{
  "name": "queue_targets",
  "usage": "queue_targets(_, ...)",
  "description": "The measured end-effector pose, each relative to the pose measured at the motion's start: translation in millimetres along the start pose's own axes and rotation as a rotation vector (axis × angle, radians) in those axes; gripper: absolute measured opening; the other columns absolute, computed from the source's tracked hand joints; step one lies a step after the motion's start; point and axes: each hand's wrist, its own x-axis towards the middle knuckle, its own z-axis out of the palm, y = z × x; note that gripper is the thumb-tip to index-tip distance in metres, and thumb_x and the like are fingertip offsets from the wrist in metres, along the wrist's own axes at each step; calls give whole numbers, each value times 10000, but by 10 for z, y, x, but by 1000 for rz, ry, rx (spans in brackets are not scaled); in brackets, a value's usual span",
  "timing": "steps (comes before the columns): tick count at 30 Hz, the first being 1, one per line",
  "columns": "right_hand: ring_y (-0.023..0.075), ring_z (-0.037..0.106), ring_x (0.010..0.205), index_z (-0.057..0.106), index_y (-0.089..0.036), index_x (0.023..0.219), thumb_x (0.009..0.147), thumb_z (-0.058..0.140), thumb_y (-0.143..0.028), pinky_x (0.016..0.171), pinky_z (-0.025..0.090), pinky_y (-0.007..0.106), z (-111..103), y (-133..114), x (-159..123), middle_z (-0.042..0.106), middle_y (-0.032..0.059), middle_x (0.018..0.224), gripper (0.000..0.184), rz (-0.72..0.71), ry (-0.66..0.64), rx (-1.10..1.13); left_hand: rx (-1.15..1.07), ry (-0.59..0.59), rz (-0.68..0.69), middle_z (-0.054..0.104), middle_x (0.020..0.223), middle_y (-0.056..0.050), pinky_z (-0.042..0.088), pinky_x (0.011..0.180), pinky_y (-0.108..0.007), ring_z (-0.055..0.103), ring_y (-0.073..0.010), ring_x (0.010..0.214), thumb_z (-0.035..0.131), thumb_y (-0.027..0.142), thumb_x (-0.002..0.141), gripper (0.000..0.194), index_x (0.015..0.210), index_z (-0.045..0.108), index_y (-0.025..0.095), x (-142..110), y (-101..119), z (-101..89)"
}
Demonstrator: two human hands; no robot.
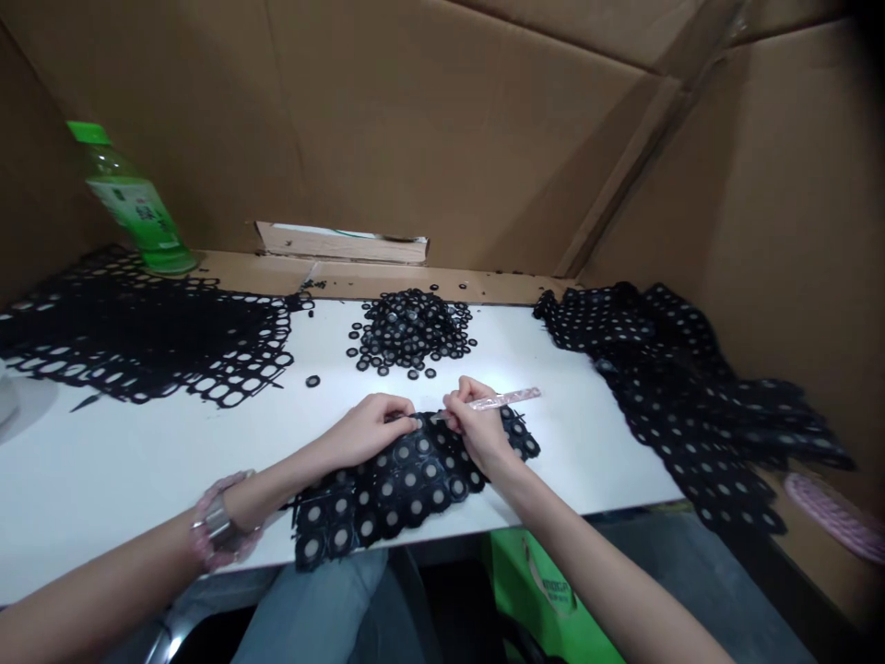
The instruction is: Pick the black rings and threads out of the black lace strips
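At six o'clock on the white table [172, 470], I see the black dotted sheet [409, 480]; the left hand [368, 428] pinches its far edge, the right hand [480, 429] pinches a slim pink tool [510, 398]

- Dotted sheet [410, 498]: black, rubbery-looking, mostly matt with a faint sheen, studded with pale, dull discs.
- Slim tool [508, 399]: smooth, glossy pink handle (plastic, by the look of it).
- Heaped rings [407, 327]: black and rubber-like, catching slight highlights.
- Holed lattice [148, 323]: matt black, rough-edged.
- Tabletop [138, 470]: smooth, white, softly reflective.
- Walls [415, 120]: brown cardboard, matt and creased.
- Bottle [142, 212]: clear, shiny plastic under a green plastic cap [88, 133].
- Wristband [218, 524]: polished metal among pink beads.
- Trousers [311, 609]: soft, dull cloth.
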Motion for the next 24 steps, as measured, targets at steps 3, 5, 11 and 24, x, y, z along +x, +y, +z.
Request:
queue_targets(3,42,317,361,275,-201,542,625,567,-171,396,190,184,-6,-29,10,370,-101,434,305,20,25,240,113,-18,-48,564,673,1,324,617,-236,487,-155,673,404,413,806,327,660,560,166,82,67,-13)
queue_targets(5,37,296,359,262,-199,536,616,574,-172,393,190,179,-12,-42,1,355,-105,431,323,-6,62,287,171,-54,-69,571,663,-8,315,585,-234,489,-158,649,408,476,794,382,663,583,162,130,107,-15)
queue_targets(11,74,396,376,330,-204,512,617,536,-130,420,266,200,-112,-4,-22,414,-87,393,243,-65,118,-91,178,-53,-9,451,523,33,258,490,-205,405,-113,522,462,427,769,313,651,590,166,142,70,12)
queue_targets(24,105,422,390,336,-216,508,633,506,-148,435,302,225,-102,-23,-41,399,-79,394,222,-78,27,-406,140,-33,49,350,487,50,247,502,-208,352,-102,505,433,361,793,277,611,513,167,91,49,36)
